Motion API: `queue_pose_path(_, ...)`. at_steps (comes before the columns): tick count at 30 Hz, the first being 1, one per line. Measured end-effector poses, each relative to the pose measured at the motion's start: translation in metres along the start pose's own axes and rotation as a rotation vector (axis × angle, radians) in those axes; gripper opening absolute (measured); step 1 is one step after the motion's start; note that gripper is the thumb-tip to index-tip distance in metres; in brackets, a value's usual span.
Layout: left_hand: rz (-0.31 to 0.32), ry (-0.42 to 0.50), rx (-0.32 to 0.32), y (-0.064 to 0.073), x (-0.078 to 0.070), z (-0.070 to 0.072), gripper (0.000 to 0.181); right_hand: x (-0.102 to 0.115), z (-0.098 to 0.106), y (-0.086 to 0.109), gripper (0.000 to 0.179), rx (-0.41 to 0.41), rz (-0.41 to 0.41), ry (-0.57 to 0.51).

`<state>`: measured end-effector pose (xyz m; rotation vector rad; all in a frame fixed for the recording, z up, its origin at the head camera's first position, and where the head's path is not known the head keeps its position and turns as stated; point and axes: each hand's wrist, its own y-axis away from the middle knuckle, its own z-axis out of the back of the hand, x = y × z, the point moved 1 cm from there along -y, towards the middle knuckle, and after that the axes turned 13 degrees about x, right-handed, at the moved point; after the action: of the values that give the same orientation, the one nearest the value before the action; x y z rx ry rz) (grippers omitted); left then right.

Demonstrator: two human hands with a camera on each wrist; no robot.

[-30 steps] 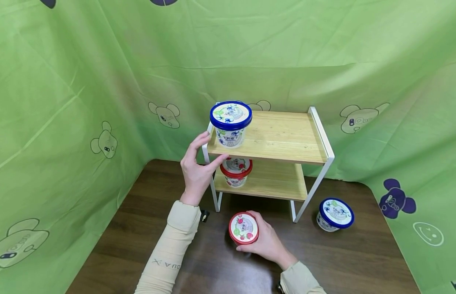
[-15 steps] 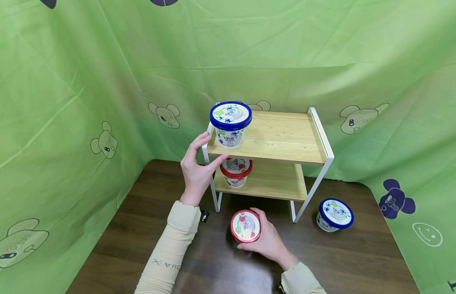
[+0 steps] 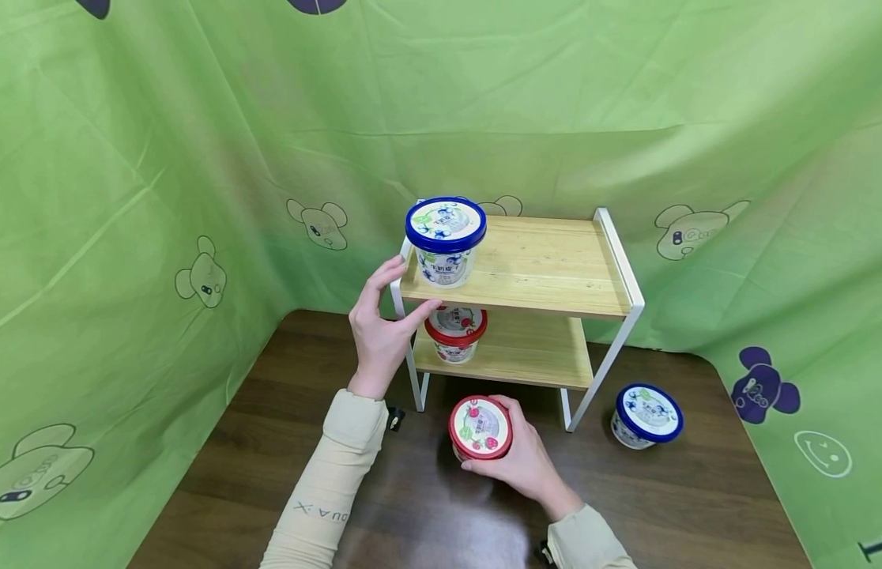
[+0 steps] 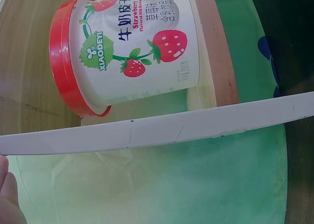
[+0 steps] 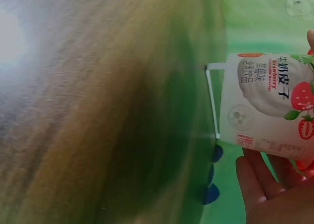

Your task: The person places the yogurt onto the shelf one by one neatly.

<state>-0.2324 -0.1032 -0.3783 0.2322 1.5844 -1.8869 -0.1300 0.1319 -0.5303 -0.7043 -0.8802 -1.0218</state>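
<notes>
My right hand [image 3: 522,458] grips a red-lidded strawberry milk tub [image 3: 480,428] by its sides, in front of the shelf rack. In the right wrist view this tub [image 5: 265,101] is lifted off the tabletop, with fingers around it. My left hand [image 3: 380,336] is at the rack's front left corner, thumb and fingers spread apart, thumb tip by the upper board's front edge. Just beyond its fingertips, a blue-lidded blueberry tub [image 3: 444,269] stands on the upper board [image 3: 548,261]. Below, another strawberry tub [image 4: 137,47] stands on the lower board [image 3: 533,348], at its left end.
A white metal frame [image 3: 604,363] carries the two wooden boards. To the right of the rack, a second blue-lidded tub [image 3: 647,416] stands on the dark wooden table [image 3: 669,506]. A small black object [image 3: 395,418] lies by the rack's left leg. Green cloth [image 3: 163,158] hangs behind and at both sides.
My right hand has moved slightly right and toward the rack with the strawberry tub, whose lid looks larger now. My left hand and the tubs on the rack have stayed put.
</notes>
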Motion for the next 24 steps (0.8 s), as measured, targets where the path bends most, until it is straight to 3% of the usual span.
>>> queue_pose_path(5,-0.002,0.003,-0.008,-0.001,-0.001,0.000,0.067,0.005,0.006,-0.001,0.102,-0.014,0.023,-0.038)
queue_pose_path(11,-0.002,0.005,-0.009,-0.001,-0.001,0.000,0.066,0.009,0.011,-0.003,0.102,-0.018,-0.020,-0.083)
queue_pose_path(24,-0.008,0.001,-0.003,0.000,0.001,0.000,0.066,0.012,0.016,-0.005,0.106,-0.040,-0.036,-0.078)
